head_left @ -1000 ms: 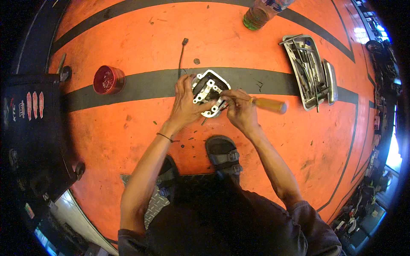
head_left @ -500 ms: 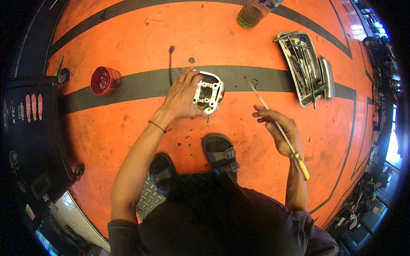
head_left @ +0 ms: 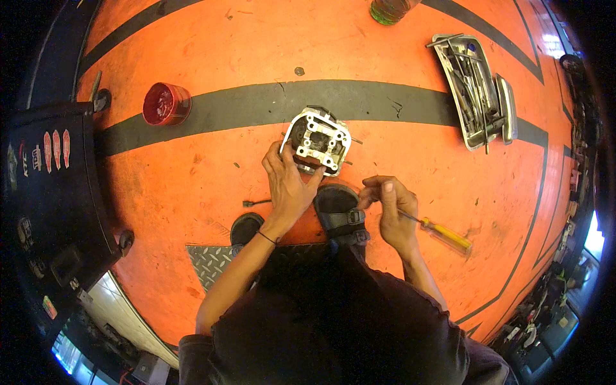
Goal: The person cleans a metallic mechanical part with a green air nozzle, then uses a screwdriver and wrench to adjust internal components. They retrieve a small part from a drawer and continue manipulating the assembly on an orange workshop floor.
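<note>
My left hand [head_left: 292,192] grips the lower left edge of a silver engine cylinder head [head_left: 321,142], its open side with bolt holes and dark cavities facing up. Thin studs stick out on its right side. My right hand [head_left: 393,208], to the right of the cylinder head and apart from it, is closed around the shaft of a screwdriver. The screwdriver's yellow handle [head_left: 447,236] points to the lower right, slightly blurred; its tip cannot be made out. A short black cable with a plug [head_left: 256,203] shows left of my left wrist.
A red tub [head_left: 167,104] stands at the left on the orange floor. At the far right lies a metal tray [head_left: 473,139] of tools. A bottle with green liquid [head_left: 390,9] is at the top edge. A black cabinet [head_left: 58,205] on wheels borders the left side.
The cylinder head has been turned, and my left hand has shifted to its lower side. My right hand has moved left with the screwdriver. The black cable plug has swung down toward me.
</note>
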